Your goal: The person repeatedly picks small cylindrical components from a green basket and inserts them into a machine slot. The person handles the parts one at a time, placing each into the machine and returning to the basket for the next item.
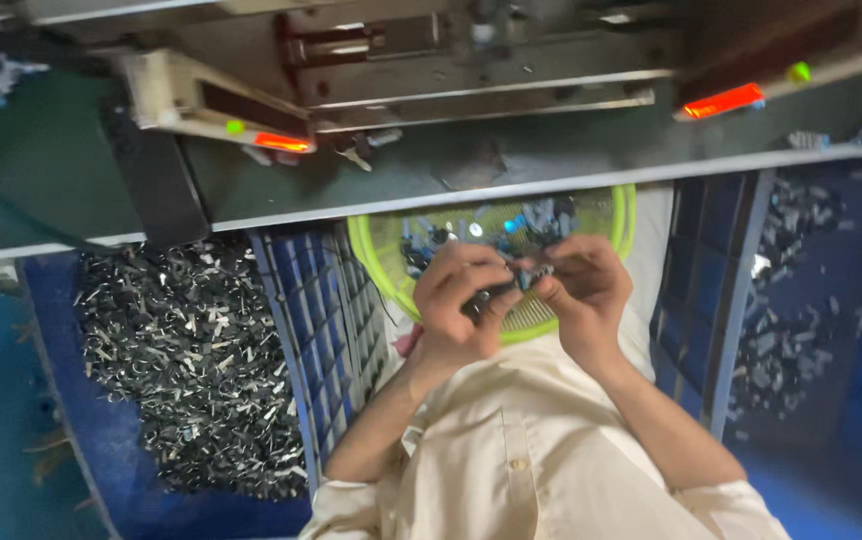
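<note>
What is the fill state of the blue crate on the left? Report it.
Well filled. The blue crate holds a thick heap of small dark metal parts that covers its floor; how deep the heap goes cannot be told.

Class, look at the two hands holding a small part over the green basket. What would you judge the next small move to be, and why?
Probably press or twist the small dark part together between both hands. The left hand and right hand meet on it, fingertips pinching it from each side above the green basket of similar pieces. Its details are too small to tell more.

Both hands (521,295) pinch small dark part (511,285) over green basket (623,222).
</note>
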### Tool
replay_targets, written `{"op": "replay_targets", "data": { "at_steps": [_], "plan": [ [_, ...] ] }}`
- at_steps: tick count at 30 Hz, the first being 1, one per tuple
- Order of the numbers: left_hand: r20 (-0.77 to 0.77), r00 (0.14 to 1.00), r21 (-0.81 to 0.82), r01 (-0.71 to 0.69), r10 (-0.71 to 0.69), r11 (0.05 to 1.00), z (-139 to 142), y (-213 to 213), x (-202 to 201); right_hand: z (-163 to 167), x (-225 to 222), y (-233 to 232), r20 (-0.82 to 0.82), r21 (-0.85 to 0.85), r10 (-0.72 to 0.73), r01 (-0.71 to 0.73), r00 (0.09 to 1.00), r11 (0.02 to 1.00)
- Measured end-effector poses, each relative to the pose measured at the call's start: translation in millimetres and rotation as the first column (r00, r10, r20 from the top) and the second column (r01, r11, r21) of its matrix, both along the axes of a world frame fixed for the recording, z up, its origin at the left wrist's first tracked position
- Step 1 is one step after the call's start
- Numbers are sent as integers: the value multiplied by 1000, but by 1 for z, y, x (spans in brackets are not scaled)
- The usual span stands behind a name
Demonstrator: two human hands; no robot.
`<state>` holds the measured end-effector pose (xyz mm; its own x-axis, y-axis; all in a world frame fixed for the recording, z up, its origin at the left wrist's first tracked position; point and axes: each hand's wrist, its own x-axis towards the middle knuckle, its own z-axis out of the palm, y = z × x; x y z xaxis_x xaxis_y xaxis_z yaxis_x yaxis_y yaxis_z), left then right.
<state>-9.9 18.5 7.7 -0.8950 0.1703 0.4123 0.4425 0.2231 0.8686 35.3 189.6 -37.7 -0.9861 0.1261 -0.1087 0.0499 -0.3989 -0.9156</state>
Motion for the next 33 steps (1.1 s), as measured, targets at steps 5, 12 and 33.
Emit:
{"op": "replay_targets", "data": {
  "at_steps": [5, 12, 33],
  "plan": [
    [-273, 962, -212, -34, -26, 977, 17, -12, -12, -17, -5, -2, -33, -27, 153, -154, 988, 988],
    [-466, 885, -179, -92, -2, 980, 9, -27, -2, -13, -43, 12, 5, -213, 177, -172, 984, 962],
    [501, 832, 599, -134, -239, 790, -47, -44, 27, 101, -213, -5, -538, 767, 431, 210, 724, 606]
  ]
}}
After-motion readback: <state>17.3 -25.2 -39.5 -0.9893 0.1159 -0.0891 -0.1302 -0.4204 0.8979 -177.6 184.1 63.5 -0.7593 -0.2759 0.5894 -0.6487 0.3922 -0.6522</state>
